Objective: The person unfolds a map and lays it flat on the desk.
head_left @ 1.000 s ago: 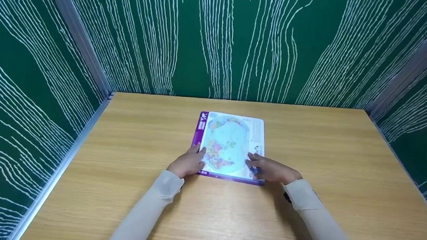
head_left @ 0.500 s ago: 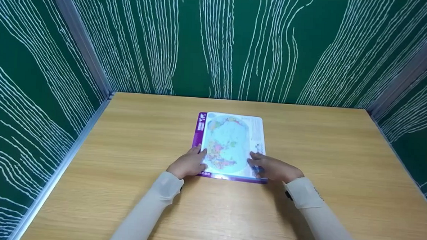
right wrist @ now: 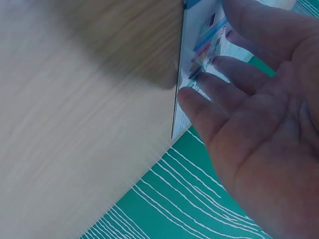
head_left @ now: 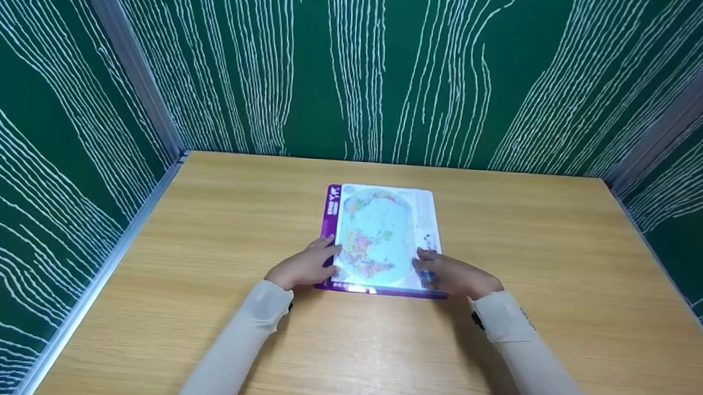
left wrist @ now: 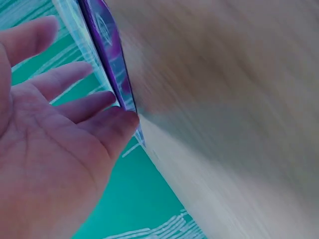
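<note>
A thin rectangular world map board point(head_left: 383, 222), white and pale blue with a purple border on its left and near sides, lies on the wooden table in the head view. My left hand point(head_left: 305, 265) touches its left side close to the near corner, fingers extended; in the left wrist view the fingertips point(left wrist: 130, 118) meet the purple edge. On the opposite side, my right hand point(head_left: 459, 274) has its fingers over the board's near right part. The right wrist view shows those fingertips point(right wrist: 187, 95) resting on the printed face, thumb apart. Glare covers part of the near border.
The wooden table point(head_left: 563, 242) extends on all sides of the board. Green panels point(head_left: 309, 71) with white wavy lines stand behind and at both sides, joined by grey posts point(head_left: 135, 63). A light rail point(head_left: 86, 304) runs along the left table edge.
The board has turned slightly, its near edge now more level and its near right corner farther right. Both hands have stayed on its sides; the right has shifted a little to the right.
</note>
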`<state>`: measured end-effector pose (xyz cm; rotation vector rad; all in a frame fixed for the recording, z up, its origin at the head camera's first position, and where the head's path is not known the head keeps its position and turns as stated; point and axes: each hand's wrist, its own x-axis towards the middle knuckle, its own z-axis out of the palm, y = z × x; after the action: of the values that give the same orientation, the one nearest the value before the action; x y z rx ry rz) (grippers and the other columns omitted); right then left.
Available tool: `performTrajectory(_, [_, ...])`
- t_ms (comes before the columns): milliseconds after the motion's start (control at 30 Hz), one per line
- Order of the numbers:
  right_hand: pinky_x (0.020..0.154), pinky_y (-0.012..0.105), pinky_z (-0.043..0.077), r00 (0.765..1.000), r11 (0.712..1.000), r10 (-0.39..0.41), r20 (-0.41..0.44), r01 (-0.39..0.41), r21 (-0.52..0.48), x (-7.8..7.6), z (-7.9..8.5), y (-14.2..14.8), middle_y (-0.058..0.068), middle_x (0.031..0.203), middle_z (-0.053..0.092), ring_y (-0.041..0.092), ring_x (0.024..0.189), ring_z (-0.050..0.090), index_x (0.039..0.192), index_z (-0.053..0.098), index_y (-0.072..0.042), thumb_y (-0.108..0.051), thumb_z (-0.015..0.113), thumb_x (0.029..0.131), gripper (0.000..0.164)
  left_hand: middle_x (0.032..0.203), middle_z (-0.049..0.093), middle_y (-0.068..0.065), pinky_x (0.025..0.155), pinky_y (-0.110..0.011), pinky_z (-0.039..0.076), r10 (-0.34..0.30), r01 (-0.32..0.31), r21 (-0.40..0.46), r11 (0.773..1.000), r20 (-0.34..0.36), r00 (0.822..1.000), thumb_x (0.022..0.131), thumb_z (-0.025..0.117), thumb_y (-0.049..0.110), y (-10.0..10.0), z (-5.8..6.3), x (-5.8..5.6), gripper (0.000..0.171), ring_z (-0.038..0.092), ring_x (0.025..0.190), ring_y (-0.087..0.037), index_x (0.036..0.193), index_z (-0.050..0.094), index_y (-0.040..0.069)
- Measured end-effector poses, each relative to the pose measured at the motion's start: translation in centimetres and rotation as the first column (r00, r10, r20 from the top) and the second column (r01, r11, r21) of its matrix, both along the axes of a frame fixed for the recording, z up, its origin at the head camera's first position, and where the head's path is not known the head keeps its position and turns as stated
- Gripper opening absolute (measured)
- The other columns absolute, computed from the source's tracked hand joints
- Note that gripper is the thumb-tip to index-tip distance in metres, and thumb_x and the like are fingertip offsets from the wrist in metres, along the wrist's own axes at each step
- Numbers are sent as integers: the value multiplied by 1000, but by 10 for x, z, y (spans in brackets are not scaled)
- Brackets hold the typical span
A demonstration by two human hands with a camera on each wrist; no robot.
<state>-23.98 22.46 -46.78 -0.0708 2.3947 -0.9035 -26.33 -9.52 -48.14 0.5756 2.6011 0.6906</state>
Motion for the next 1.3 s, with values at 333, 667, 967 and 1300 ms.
performTrajectory(333, [112, 53, 31, 860, 922, 331, -389, -206, 329, 3, -3, -7, 17, 158, 26, 38, 145, 25, 150, 33, -10, -33, 54, 98, 60, 163, 9, 4, 122, -49, 2, 61, -61, 1, 998, -40, 997, 95, 56, 41, -20, -1, -18, 73, -1, 151, -24, 155, 18, 25])
performTrajectory(667, [112, 58, 29, 760, 937, 312, -569, -146, 318, 8, -16, -49, 24, 154, 28, 42, 141, 30, 148, 32, 1, -43, 52, 97, 71, 162, 7, 12, 122, -48, -4, 68, -67, -26, 997, 53, 996, 89, 62, 48, -27, -7, -27, 79, -5, 151, -22, 153, 18, 34])
performTrajectory(967, [117, 59, 19, 846, 941, 261, -465, -117, 316, 7, -17, -87, 16, 159, 20, 37, 146, 20, 152, 26, -9, -53, 48, 96, 75, 162, 7, 9, 121, -50, -4, 50, -46, -50, 998, 93, 994, 90, 61, 44, -28, -5, -25, 75, -6, 151, -24, 152, 24, 29])
performTrajectory(1300, [117, 59, 17, 875, 918, 290, -388, -140, 371, 2, -19, -117, 12, 161, 19, 37, 147, 17, 153, 24, -15, -61, 48, 92, 81, 163, 6, 6, 120, -52, -3, 26, -21, -63, 998, 77, 997, 90, 61, 44, -27, -2, -24, 76, -6, 150, -26, 153, 23, 27])
